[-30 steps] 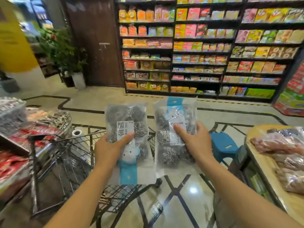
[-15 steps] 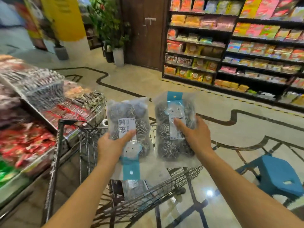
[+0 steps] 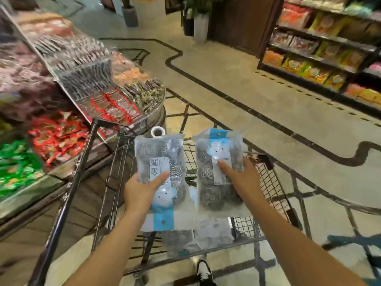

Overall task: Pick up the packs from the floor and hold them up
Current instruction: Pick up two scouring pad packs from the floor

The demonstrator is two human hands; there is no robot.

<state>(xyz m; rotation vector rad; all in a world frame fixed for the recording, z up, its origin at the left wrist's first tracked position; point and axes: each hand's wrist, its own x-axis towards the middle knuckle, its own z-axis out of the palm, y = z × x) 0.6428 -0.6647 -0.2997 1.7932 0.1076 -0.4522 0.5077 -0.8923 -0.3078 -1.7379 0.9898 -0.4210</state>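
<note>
From the head camera, looking down over both forearms: the person is holding two clear packs of steel scourers out in front, side by side above the wire shopping cart (image 3: 274, 182). The left hand (image 3: 142, 190) is gripping the left pack (image 3: 160, 162) by its lower half, thumb lying across the white label, fingers hidden behind. That pack is standing with its long axis running away from the body, blue header at the near end, so it is upside down to the viewer. The right hand (image 3: 243, 180) is clamping the right pack (image 3: 218, 168) from the right edge, thumb pressing the label on the front, fingers out of sight behind. This one has its blue header at the far end. The two packs are near each other but apart, both off the floor, both angled up toward the camera. Each pack is extending away from its own grip, so I'd judge neither hand needs to re-reach. More packs are lying in the cart basket below. Both forearms are stretching forward, roughly parallel, wrists level. A snack display (image 3: 61, 131) is sitting to the left, shelves (image 3: 321, 48) far right.
</note>
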